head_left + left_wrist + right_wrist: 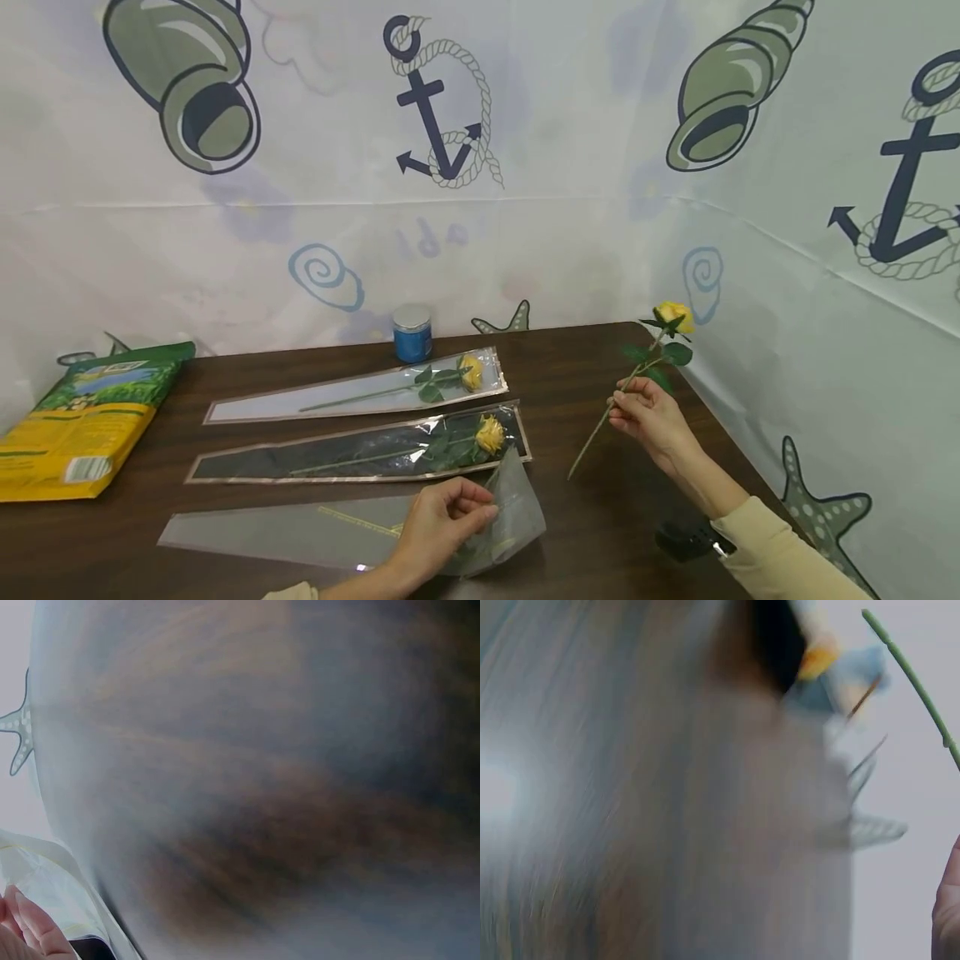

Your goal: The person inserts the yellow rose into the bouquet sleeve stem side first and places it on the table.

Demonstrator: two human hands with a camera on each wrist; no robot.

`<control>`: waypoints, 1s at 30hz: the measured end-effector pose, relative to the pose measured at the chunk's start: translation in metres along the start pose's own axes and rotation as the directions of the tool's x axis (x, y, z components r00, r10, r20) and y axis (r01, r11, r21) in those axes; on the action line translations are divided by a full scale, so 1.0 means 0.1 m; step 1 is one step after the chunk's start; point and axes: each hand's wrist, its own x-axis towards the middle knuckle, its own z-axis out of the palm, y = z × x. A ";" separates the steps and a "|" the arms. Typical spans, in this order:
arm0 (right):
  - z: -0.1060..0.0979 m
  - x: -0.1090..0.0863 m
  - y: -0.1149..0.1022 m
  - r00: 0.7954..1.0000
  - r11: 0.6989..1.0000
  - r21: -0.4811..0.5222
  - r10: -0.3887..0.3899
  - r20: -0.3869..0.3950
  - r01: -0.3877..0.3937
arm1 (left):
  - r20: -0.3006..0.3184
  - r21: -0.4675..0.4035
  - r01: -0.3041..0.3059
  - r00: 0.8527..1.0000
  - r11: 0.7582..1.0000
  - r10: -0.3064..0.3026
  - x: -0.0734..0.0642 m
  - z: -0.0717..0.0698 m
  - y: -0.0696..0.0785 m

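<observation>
In the head view my right hand pinches a yellow rose by its green stem, bloom up and stem slanting down to the left over the table. The bare lower stem also shows in the right wrist view, above part of the hand. My left hand pinches a translucent flower sleeve near its wide right end, which stands lifted and curled. Gold lettering runs along this sleeve. The left wrist view catches only the fingers beside the sheer plastic.
Behind the left hand lie a black-backed sleeve and a white-backed sleeve, each with a yellow rose inside. A blue jar stands at the table's back edge. A yellow-green bag lies at left, a black object near the right sleeve.
</observation>
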 end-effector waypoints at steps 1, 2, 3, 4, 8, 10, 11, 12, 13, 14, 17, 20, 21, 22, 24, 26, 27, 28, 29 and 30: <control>0.04 -0.04 -0.05 1.000 0.999 0.049 -0.015 0.015 0.014 | -0.001 -0.002 -0.003 1.000 1.000 0.003 0.00 0.00 0.00; 0.09 -0.07 -0.10 0.999 0.996 0.090 -0.029 0.027 0.026 | -0.001 -0.004 -0.006 1.000 1.000 0.006 0.01 0.00 0.01; 0.13 -0.11 -0.14 0.998 0.992 0.122 -0.044 0.034 0.040 | -0.001 -0.009 -0.007 1.000 1.000 0.007 0.01 0.00 0.02; 0.17 -0.15 -0.17 0.997 0.988 0.146 -0.060 0.042 0.053 | -0.001 -0.013 -0.011 1.000 1.000 0.011 0.01 0.00 0.02; 0.32 -0.27 -0.20 0.992 0.982 0.154 -0.119 0.050 0.110 | -0.002 -0.023 -0.019 1.000 1.000 0.019 0.01 -0.01 0.05; 0.37 -0.31 -0.17 0.987 0.982 0.120 -0.156 0.042 0.150 | -0.003 -0.023 -0.023 1.000 0.999 0.023 0.01 0.00 0.05; 0.39 -0.32 -0.15 0.983 0.980 0.094 -0.179 0.037 0.175 | -0.004 -0.022 -0.023 1.000 0.999 0.022 0.01 0.00 0.06; 0.41 -0.34 -0.12 0.978 0.977 0.066 -0.204 0.033 0.202 | -0.004 -0.022 -0.022 1.000 1.000 0.022 0.01 0.00 0.06; 0.42 -0.35 -0.10 0.973 0.973 0.040 -0.227 0.031 0.226 | -0.005 -0.021 -0.022 1.000 1.000 0.022 0.02 0.00 0.06; 0.42 -0.36 -0.08 0.968 0.968 0.021 -0.249 0.029 0.249 | -0.007 -0.020 -0.023 1.000 1.000 0.023 0.02 0.01 0.06; 0.44 -0.38 -0.03 0.955 0.955 -0.018 -0.295 0.017 0.295 | -0.021 -0.017 -0.034 0.999 0.999 0.033 0.02 0.01 0.06; 0.47 -0.41 0.01 0.952 0.951 -0.057 -0.306 -0.003 0.305 | -0.040 -0.008 -0.045 0.998 0.999 0.045 0.03 0.02 0.07; 0.49 -0.43 0.02 0.953 0.950 -0.071 -0.304 -0.007 0.303 | -0.045 -0.002 -0.048 0.998 0.999 0.048 0.04 0.02 0.08; 0.51 -0.45 0.03 0.954 0.950 -0.088 -0.301 -0.007 0.299 | -0.048 0.002 -0.052 0.997 0.999 0.052 0.04 0.02 0.08; 0.55 -0.49 0.04 0.957 0.951 -0.113 -0.290 -0.004 0.288 | -0.053 0.006 -0.055 0.997 0.998 0.055 0.05 0.02 0.10; 0.58 -0.52 0.05 0.958 0.951 -0.127 -0.286 -0.003 0.283 | -0.053 0.010 -0.062 0.997 0.998 0.063 0.06 0.02 0.12; 0.60 -0.53 0.05 0.958 0.950 -0.130 -0.285 -0.002 0.283 | -0.053 0.008 -0.064 0.997 0.998 0.064 0.06 0.02 0.13; 0.61 -0.53 0.05 0.957 0.948 -0.136 -0.291 -0.001 0.288 | -0.053 0.006 -0.065 0.996 0.998 0.066 0.07 0.02 0.14; 0.63 -0.54 0.05 0.954 0.945 -0.144 -0.298 -0.002 0.295 | -0.054 0.008 -0.067 0.996 0.998 0.067 0.07 0.02 0.14; 0.64 -0.54 0.05 0.952 0.941 -0.152 -0.305 0.000 0.302 | -0.056 0.010 -0.070 0.996 0.997 0.071 0.07 0.02 0.15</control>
